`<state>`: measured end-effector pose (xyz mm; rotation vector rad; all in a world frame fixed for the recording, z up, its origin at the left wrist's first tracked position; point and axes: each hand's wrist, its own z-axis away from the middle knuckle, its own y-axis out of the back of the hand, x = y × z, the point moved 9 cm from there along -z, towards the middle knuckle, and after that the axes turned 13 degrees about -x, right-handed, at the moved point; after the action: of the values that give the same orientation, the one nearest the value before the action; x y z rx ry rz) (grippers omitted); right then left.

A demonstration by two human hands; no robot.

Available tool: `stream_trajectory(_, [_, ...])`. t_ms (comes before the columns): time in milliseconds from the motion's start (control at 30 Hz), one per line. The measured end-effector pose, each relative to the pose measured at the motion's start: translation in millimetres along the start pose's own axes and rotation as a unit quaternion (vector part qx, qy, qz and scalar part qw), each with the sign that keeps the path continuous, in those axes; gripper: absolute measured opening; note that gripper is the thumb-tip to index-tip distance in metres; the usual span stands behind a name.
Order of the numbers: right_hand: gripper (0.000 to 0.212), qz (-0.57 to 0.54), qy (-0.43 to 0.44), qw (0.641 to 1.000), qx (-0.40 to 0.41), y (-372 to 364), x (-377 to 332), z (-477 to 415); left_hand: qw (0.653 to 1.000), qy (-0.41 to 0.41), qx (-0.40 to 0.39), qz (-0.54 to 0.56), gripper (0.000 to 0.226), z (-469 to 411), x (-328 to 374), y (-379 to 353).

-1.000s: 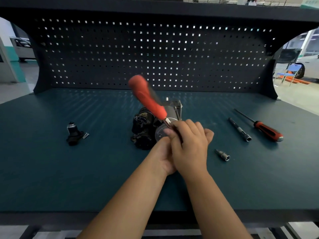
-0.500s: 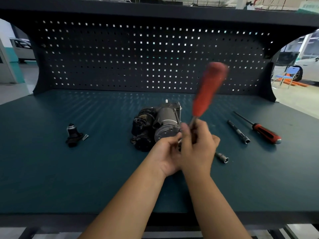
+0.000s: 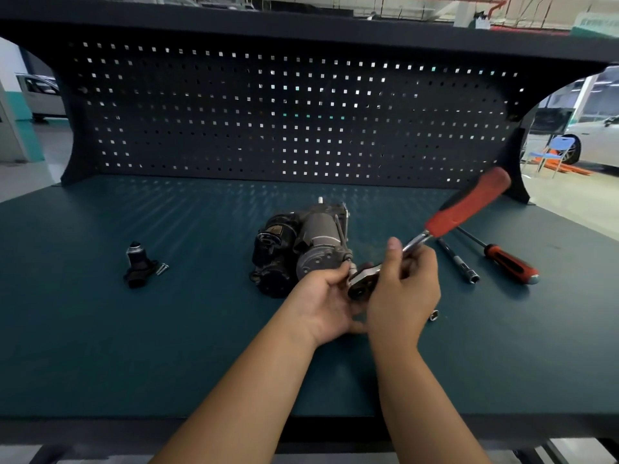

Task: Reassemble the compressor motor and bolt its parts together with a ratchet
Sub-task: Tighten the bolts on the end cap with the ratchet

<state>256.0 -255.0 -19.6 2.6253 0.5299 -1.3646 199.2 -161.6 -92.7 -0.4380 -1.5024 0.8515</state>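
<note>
The compressor motor, dark with a grey cylinder, lies in the middle of the green bench top. A ratchet with a red handle points up to the right, its steel head at the motor's near right corner. My right hand grips the ratchet's steel shank just below the handle. My left hand pinches the socket end at the ratchet head, against the motor. The bolt itself is hidden.
A small black part with a loose screw lies at the left. Right of my hands are a steel extension bar, a red-handled screwdriver and a loose socket. A pegboard wall closes the back.
The ratchet handle has swung clockwise, from pointing up-left, through upright, to up-right. Both hands stay at the ratchet head by the motor.
</note>
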Motion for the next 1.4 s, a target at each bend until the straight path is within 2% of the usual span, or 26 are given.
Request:
stream_trajectory(100, [0.014, 0.074, 0.129, 0.986, -0.072, -21, -30, 12, 0.999, -0.025, -0.001, 0.029, 0.025, -2, 3, 2])
stream_trajectory(167, [0.02, 0.143, 0.218, 0.957, -0.124, -39, -46, 23, 0.997, -0.05, -0.032, 0.052, 0.021, 0, 6, -6])
stream_trajectory(233, [0.025, 0.199, 0.271, 0.927, -0.164, -54, -53, 32, 0.99, -0.082, -0.059, 0.1, 0.015, 1, 10, -12])
stream_trajectory(300, [0.026, 0.217, 0.265, 0.924, -0.171, -58, -54, 34, 0.985, -0.094, -0.064, 0.127, 0.011, 1, 11, -13])
stream_trajectory(367, [0.02, 0.17, 0.215, 0.952, -0.14, -48, -48, 28, 0.995, -0.073, -0.037, 0.064, 0.016, 1, 9, -8])
stream_trajectory(433, [0.013, 0.097, 0.124, 0.984, -0.088, -31, -33, 18, 0.997, -0.047, -0.031, 0.054, 0.034, -2, 7, -2])
stream_trajectory(533, [0.029, 0.001, -0.019, 1.0, -0.006, -5, -1, 4, 1.0, -0.013, -0.009, 0.027, 0.042, -3, 2, 2])
stream_trajectory(600, [0.032, -0.005, -0.046, 0.999, 0.0, 0, 8, 1, 1.0, -0.009, 0.012, 0.002, 0.037, -3, 1, 4])
stream_trajectory(700, [0.029, 0.063, 0.07, 0.993, -0.065, -15, -20, 7, 1.0, -0.012, 0.014, -0.013, 0.03, -2, 3, 2])
stream_trajectory(767, [0.018, 0.16, 0.18, 0.96, -0.141, -38, -44, 21, 0.999, -0.034, -0.002, -0.013, 0.026, -2, 5, 2])
stream_trajectory(833, [0.028, 0.225, 0.241, 0.923, -0.197, -59, -52, 34, 0.997, -0.072, 0.013, 0.013, 0.034, -2, 9, 6])
stream_trajectory(867, [0.03, 0.232, 0.243, 0.921, -0.198, -62, -54, 36, 0.996, -0.084, 0.028, 0.01, 0.035, 1, 12, 8])
stream_trajectory(933, [0.029, 0.221, 0.215, 0.939, -0.154, -55, -54, 32, 0.996, -0.08, 0.021, -0.031, 0.027, 1, 12, 9])
stream_trajectory(1033, [0.02, 0.123, 0.096, 0.986, -0.062, -23, -32, 17, 0.999, -0.033, 0.014, 0.02, 0.031, 2, 6, 5])
stream_trajectory(1100, [0.027, 0.064, 0.006, 0.997, -0.031, -9, -8, 8, 1.0, -0.016, 0.009, 0.012, 0.033, 3, 3, 3])
stream_trajectory(1133, [0.03, 0.06, -0.01, 0.998, -0.026, -6, -4, 5, 1.0, -0.01, 0.005, 0.01, 0.032, 3, 2, 2])
stream_trajectory(1200, [0.033, 0.076, 0.011, 0.996, -0.037, -8, -9, 5, 1.0, -0.014, 0.009, 0.012, 0.026, 0, 3, 3])
stream_trajectory(1267, [0.027, 0.107, 0.092, 0.987, -0.074, -19, -28, 11, 1.0, -0.023, 0.007, 0.019, 0.021, -3, 4, 4])
stream_trajectory(1333, [0.019, 0.165, 0.188, 0.96, -0.128, -37, -45, 22, 0.998, -0.053, -0.017, 0.04, 0.015, 0, 8, -5])
stream_trajectory(1400, [0.025, 0.227, 0.245, 0.929, -0.159, -51, -53, 32, 0.992, -0.086, -0.041, 0.084, 0.015, 0, 12, -12])
